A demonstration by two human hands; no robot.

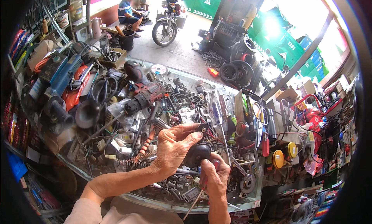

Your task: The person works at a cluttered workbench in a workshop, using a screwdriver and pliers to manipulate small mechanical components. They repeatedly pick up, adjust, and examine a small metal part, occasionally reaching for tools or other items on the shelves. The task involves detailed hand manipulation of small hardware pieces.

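Over the cluttered glass-topped bench, my left hand (173, 145) pinches a small black bracket between thumb and fingers. Joined to the bracket is a round black part, seemingly a vehicle horn (197, 155), whose smooth face is turned partly toward me. My right hand (216, 177) is closed on a screwdriver (203, 180) with a reddish handle, its thin shaft slanting down and left. The right thumb and fingertips reach the lower right rim of the horn. Behind the hands lie loose screws, springs and small metal parts.
A red-and-black cordless drill (144, 95) lies beyond my left hand. Scissors (259, 125) and other tools stand in a metal box on the right. A wrench (241, 168) rests near the right hand. Farther off are a motorcycle (165, 28), tires (243, 74) and a seated person (128, 12).
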